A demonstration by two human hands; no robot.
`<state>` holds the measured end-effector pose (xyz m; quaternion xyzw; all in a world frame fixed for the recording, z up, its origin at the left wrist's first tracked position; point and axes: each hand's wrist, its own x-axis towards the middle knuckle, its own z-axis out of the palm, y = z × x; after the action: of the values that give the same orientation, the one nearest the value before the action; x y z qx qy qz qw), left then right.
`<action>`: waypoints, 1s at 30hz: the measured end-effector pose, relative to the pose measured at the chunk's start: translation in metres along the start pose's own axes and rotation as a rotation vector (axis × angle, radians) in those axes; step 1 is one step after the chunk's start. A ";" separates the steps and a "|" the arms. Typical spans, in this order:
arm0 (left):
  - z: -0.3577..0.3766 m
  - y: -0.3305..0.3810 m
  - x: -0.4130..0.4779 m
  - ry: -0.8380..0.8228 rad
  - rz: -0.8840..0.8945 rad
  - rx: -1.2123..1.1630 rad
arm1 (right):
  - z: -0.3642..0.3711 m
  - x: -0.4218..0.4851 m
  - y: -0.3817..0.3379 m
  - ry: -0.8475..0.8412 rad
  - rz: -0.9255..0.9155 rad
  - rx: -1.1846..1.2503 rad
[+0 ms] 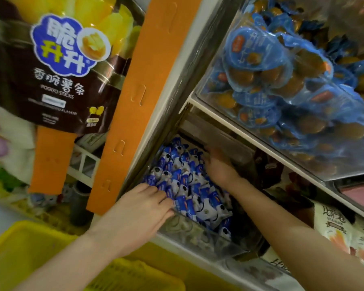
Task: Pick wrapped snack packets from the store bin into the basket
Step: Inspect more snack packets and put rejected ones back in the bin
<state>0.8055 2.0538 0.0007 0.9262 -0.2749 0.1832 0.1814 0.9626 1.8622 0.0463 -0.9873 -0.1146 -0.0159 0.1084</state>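
Note:
A clear plastic bin [198,235] on a low shelf holds a heap of small blue and white wrapped snack packets [183,175]. My left hand [143,208] lies over the bin's near left corner, its fingers fairly straight and touching the front packets. Deeper in, at the back right of the heap, is my right hand [219,164]. It is blurred and its fingertips are hidden among the packets, so its hold is unclear. The yellow basket [19,248] sits below my left forearm at the bottom left.
An upper clear bin [355,164] of blue-wrapped brown snacks overhangs the right hand. Orange hanging strips [135,101] and a dark potato sticks bag [57,80] hang on the left. Cream snack bags [334,227] lie right of the bin.

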 end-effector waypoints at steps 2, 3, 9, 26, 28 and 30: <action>0.000 0.000 -0.003 0.024 0.006 0.000 | 0.004 0.026 -0.018 0.006 -0.019 0.049; 0.000 0.000 -0.003 0.031 0.006 -0.002 | 0.007 0.038 -0.026 0.011 -0.023 0.050; 0.001 0.000 -0.003 0.016 -0.002 -0.022 | 0.039 0.085 -0.043 -0.082 0.057 0.083; -0.009 0.012 -0.003 -0.017 -0.278 -0.318 | -0.005 0.012 -0.052 0.463 0.146 0.626; -0.015 0.021 -0.009 0.053 -0.389 -0.468 | -0.011 -0.021 -0.054 0.433 0.102 0.806; -0.018 0.032 -0.017 0.170 -0.485 -0.602 | -0.015 -0.057 -0.055 0.398 0.066 0.862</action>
<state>0.7696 2.0444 0.0164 0.8513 -0.0735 0.1220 0.5050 0.8944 1.8982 0.0695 -0.8334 -0.0563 -0.1523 0.5283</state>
